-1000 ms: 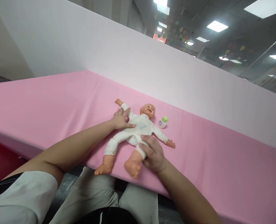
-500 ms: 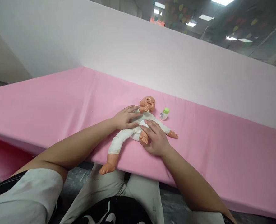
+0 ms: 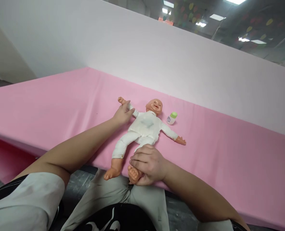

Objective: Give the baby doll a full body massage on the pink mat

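Note:
On its back on the pink-covered table (image 3: 217, 154) lies a baby doll (image 3: 146, 125) with a white cloth body, its head toward the wall and its legs toward me. My left hand (image 3: 123, 114) is closed on the doll's arm at the left, near the wrist. My right hand (image 3: 149, 163) wraps round the lower part of the doll's right-side leg; the bare foot sticks out below my fingers. The doll's other leg is stretched toward the table's front edge. A small bottle with a green cap (image 3: 172, 118) stands to the right of the doll's head.
A white wall (image 3: 142, 54) rises behind the table, with a window (image 3: 205, 29) above it that shows ceiling lights. My lap (image 3: 113, 192) is right below the table's front edge.
My left hand has moved up and left, drawing the doll's arm out from its chest. My right hand has come toward me, straightening the doll's bent leg.

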`<state>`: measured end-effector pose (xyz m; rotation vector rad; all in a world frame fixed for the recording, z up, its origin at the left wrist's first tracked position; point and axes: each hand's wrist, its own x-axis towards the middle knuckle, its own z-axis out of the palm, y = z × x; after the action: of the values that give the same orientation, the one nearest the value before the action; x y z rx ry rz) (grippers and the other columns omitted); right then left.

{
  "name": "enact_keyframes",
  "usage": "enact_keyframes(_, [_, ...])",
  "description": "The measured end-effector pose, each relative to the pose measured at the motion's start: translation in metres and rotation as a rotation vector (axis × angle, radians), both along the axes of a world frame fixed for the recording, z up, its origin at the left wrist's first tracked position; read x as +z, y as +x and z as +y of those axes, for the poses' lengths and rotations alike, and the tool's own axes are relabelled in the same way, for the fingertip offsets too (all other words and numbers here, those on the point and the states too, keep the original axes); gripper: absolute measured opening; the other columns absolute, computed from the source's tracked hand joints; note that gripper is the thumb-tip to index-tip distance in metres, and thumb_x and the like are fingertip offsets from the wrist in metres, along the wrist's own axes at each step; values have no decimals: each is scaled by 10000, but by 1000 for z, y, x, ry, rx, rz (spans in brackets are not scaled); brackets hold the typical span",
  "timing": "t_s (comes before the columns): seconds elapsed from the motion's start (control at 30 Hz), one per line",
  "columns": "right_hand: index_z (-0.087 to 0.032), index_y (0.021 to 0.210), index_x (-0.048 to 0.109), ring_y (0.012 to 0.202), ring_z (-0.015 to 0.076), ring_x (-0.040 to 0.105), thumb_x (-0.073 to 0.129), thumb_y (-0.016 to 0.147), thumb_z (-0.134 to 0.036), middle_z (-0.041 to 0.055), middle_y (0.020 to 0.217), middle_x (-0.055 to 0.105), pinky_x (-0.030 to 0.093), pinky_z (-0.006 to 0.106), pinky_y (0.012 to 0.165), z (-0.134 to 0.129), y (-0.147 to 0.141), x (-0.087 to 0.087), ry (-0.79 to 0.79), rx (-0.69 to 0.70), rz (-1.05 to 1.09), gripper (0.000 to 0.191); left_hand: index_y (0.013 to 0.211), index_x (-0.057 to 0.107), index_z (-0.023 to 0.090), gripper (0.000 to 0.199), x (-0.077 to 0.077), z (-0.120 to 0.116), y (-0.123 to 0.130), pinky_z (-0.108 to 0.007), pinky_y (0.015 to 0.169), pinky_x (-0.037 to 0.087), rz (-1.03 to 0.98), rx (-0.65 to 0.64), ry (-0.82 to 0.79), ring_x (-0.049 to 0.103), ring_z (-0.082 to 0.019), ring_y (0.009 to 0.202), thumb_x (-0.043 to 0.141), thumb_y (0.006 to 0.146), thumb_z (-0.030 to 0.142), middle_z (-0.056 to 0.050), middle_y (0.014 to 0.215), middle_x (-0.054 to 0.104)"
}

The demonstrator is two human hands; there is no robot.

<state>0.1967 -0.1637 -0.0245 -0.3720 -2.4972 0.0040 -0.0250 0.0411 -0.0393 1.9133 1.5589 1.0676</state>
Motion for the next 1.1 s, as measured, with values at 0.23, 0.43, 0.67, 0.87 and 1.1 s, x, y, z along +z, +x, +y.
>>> enact_keyframes(0.23, [-233, 1169, 741, 1122, 241, 742, 655, 948, -445, 53, 1139, 818, 604, 423, 937, -3, -1, 4, 30, 20, 4, 317, 1622, 362, 126, 758, -14, 21, -10, -489, 1111, 435, -77, 0, 8, 554, -331, 1370, 539, 1041, 579, -231, 1605, 483])
enact_keyframes(0.43, [-310, 1384, 664, 1458, 319, 567, 733, 941, -325, 70, 1489, 666, 550, 563, 1155, 19, 29, 16, 176, -347, 262, 449, 1571, 503, 209, 689, 9, -16, 5, -478, 1258, 381, 30, -286, 329, 436, -309, 1525, 575, 983, 560, -136, 1657, 442])
enact_keyframes(0.67, [-252, 1472, 603, 1447, 328, 579, 665, 893, -203, 121, 1540, 615, 527, 579, 1182, 62, 47, -1, -51, -570, 321, 584, 1430, 683, 250, 603, 15, -38, 24, -499, 1297, 361, 249, -590, 378, 409, -345, 1561, 646, 910, 554, -106, 1669, 455])
enact_keyframes(0.87, [-252, 1424, 633, 1427, 342, 580, 701, 865, -236, 107, 1457, 680, 531, 558, 1155, 42, 35, 11, 103, -436, 257, 563, 1531, 583, 222, 713, 12, -33, 23, -492, 1258, 410, 149, -360, 287, 441, -334, 1535, 616, 913, 575, -142, 1658, 429])
enact_keyframes(1.1, [-248, 1136, 733, 1025, 257, 708, 727, 830, -372, 38, 1108, 815, 586, 432, 912, 10, -1, 13, 3, -94, 110, 331, 1577, 505, 254, 713, 9, -2, 2, -670, 1183, 336, 184, 169, 55, 576, -443, 1358, 549, 946, 582, -173, 1390, 677])
